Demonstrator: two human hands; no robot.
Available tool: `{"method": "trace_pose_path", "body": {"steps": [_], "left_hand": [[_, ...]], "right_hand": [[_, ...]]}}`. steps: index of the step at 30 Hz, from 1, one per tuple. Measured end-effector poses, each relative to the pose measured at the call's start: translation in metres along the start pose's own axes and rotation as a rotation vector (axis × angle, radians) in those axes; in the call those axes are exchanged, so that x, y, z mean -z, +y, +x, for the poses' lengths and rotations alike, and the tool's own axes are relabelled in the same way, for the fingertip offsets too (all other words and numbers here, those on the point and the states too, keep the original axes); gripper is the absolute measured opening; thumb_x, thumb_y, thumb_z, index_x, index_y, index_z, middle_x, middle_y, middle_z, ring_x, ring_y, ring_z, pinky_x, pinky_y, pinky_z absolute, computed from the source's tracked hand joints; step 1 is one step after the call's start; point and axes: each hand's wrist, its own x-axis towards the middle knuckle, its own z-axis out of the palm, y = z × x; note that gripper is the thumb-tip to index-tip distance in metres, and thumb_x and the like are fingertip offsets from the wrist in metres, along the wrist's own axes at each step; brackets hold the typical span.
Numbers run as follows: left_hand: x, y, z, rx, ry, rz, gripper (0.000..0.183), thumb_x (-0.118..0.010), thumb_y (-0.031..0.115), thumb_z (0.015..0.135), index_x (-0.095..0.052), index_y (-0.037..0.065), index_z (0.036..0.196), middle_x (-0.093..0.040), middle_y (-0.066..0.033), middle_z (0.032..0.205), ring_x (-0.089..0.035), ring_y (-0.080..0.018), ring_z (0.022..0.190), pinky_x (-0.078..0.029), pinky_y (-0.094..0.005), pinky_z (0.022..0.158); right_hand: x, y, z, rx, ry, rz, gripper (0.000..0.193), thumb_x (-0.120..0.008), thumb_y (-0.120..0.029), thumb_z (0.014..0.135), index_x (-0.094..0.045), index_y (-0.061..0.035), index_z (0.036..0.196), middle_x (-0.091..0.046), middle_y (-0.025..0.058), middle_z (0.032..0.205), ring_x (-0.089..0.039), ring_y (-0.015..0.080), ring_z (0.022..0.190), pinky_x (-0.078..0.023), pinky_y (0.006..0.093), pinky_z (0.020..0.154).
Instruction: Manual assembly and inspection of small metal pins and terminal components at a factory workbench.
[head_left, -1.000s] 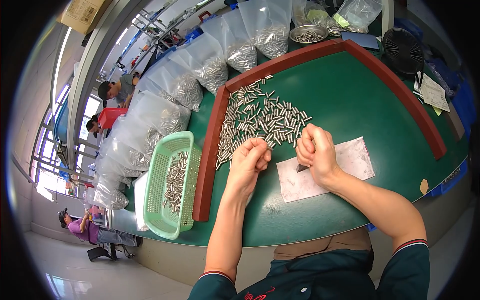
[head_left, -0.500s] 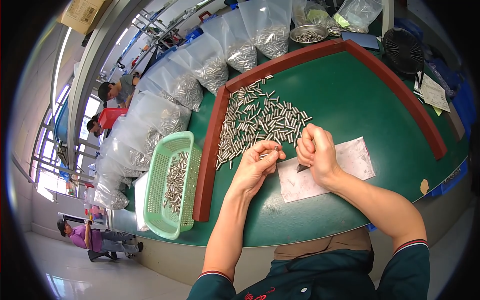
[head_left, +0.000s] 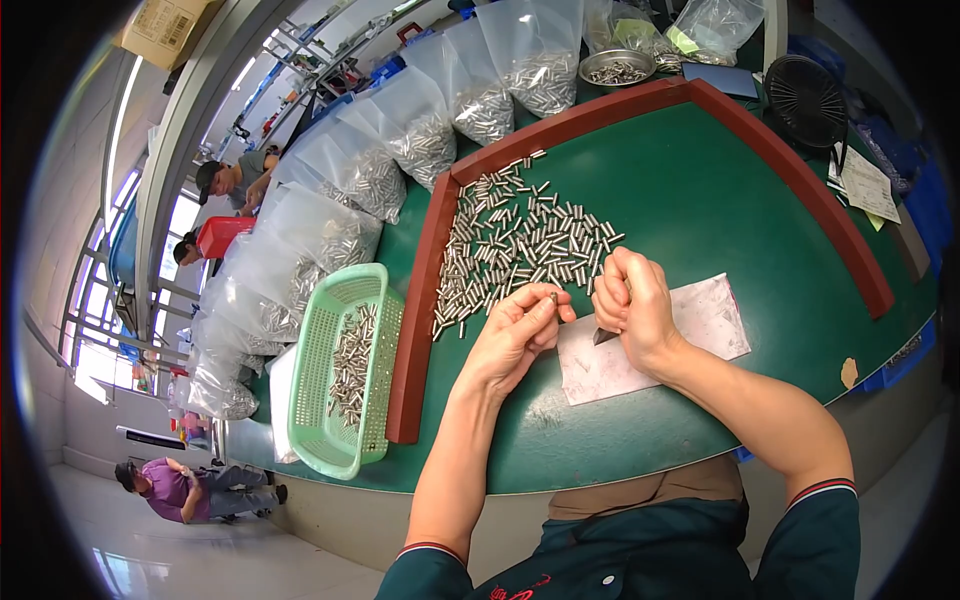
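Note:
My left hand [head_left: 517, 335] is closed, pinching a small metal cylinder [head_left: 553, 298] between thumb and fingertips; only its end shows. Just to the right, my right hand [head_left: 638, 305] is wrapped round a dark tool [head_left: 604, 336] whose pointed end sticks out below the fist; the rest of it is hidden. Beneath that fist lies a whitish, stained rectangular pad [head_left: 700, 318]. Beyond my hands, a loose pile of short metal cylinders [head_left: 540, 235] spreads over the green tabletop [head_left: 680, 180].
Dark red wooden strips [head_left: 412, 350] border the work area. A light green basket [head_left: 300, 390] with more cylinders stands to the left. Clear bags [head_left: 415, 140] of cylinders line the far side, near a metal bowl [head_left: 618, 70]. A black fan [head_left: 808, 100] stands far right.
My left fingers have shifted slightly around the metal cylinder; my right hand holds nearly still. In the background, the person in purple has lowered an arm and changed posture.

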Motion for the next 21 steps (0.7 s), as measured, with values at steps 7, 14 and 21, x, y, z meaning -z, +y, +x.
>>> {"method": "trace_pose_path", "body": {"steps": [7, 14, 21], "left_hand": [[0.002, 0.007, 0.001, -0.083, 0.096, -0.146, 0.021, -0.046, 0.021, 0.085, -0.048, 0.004, 0.072, -0.043, -0.0043, 0.064, -0.035, -0.0087, 0.053, -0.029, -0.0197, 0.046], [-0.012, -0.008, 0.015, -0.429, 0.603, 1.295, 0.021, -0.069, 0.017, 0.070, -0.061, 0.002, 0.082, -0.041, -0.0041, 0.044, -0.037, -0.0134, 0.038, -0.031, -0.0288, 0.041], [-0.003, -0.017, 0.022, -0.516, 0.532, 1.512, 0.020, -0.068, 0.015, 0.070, -0.060, 0.002, 0.083, -0.046, -0.0068, 0.047, -0.047, -0.0198, 0.042, -0.037, -0.0318, 0.043]], "right_hand": [[0.002, 0.001, 0.001, 0.010, -0.010, -0.005, 0.039, -0.032, -0.024, 0.088, -0.027, -0.0114, 0.051, -0.024, -0.0021, 0.041, -0.017, 0.0065, 0.035, -0.015, 0.0228, 0.035], [0.002, 0.000, 0.001, 0.019, -0.021, 0.013, 0.037, -0.034, -0.021, 0.085, -0.027, -0.0107, 0.050, -0.025, -0.0022, 0.042, -0.020, 0.0061, 0.034, -0.016, 0.0225, 0.034], [-0.001, 0.001, 0.000, 0.015, -0.018, 0.025, 0.037, -0.035, -0.021, 0.085, -0.028, -0.0109, 0.050, -0.026, -0.0024, 0.042, -0.021, 0.0060, 0.034, -0.016, 0.0226, 0.034]]}}
